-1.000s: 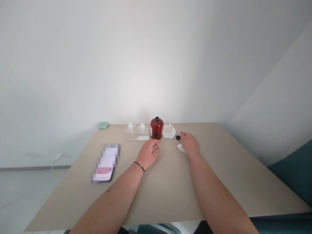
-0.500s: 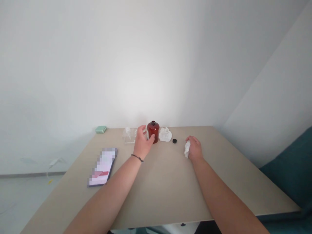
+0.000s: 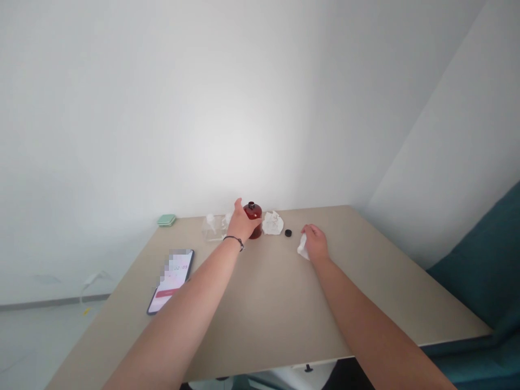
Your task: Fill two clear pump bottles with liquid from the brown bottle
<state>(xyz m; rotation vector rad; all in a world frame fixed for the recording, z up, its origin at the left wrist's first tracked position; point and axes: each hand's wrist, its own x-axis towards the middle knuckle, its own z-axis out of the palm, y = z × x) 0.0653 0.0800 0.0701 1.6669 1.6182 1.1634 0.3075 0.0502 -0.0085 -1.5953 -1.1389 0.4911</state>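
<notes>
My left hand (image 3: 242,221) reaches to a dark red bottle (image 3: 255,229) with an uncapped narrow neck, standing upright on the table. Its thumb lies across the front of the bottle, and the fingers stretch out along the left side, apart from the thumb. Whether the fingers press on the glass is hidden. Further right, my right hand (image 3: 317,242) is closed around a crumpled white tissue (image 3: 303,248), low over the table. Between the two hands lie a small black cap (image 3: 288,233) and another crumpled white tissue (image 3: 272,223), beside the bottle.
Left of the bottle is a clear plastic tray (image 3: 211,234) with white items in it, partly behind my left hand. A phone (image 3: 173,279) with a lit screen lies near my left forearm. A green case (image 3: 166,220) sits at the table's back left corner, close to the wall.
My left hand has moved forward, and its thumb has come further across the bottle. The right hand keeps the tissue and appears slightly further left. The view has shifted a little.
</notes>
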